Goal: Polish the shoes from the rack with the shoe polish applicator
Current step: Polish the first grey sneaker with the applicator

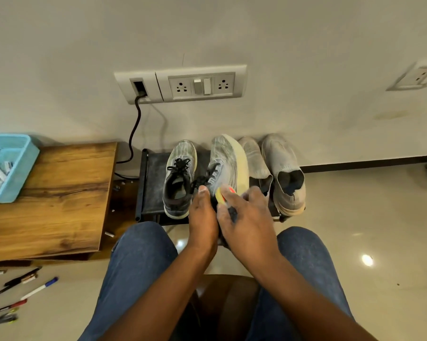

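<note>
My left hand (202,215) grips the heel end of a grey-green laced sneaker (226,161), which is lifted and tilted so its pale sole faces right. My right hand (246,217) holds a shoe polish applicator (222,195) with a yellow and orange body against the sneaker's side. The matching sneaker (179,178) sits on the low black rack (151,183). Two grey slip-on shoes (283,173) stand at the rack's right end.
A wooden cabinet top (52,198) on the left carries a light blue basket (13,166). Pens (23,291) lie on the floor at lower left. A socket panel with a black cable (136,134) is on the wall. My knees in jeans frame the hands.
</note>
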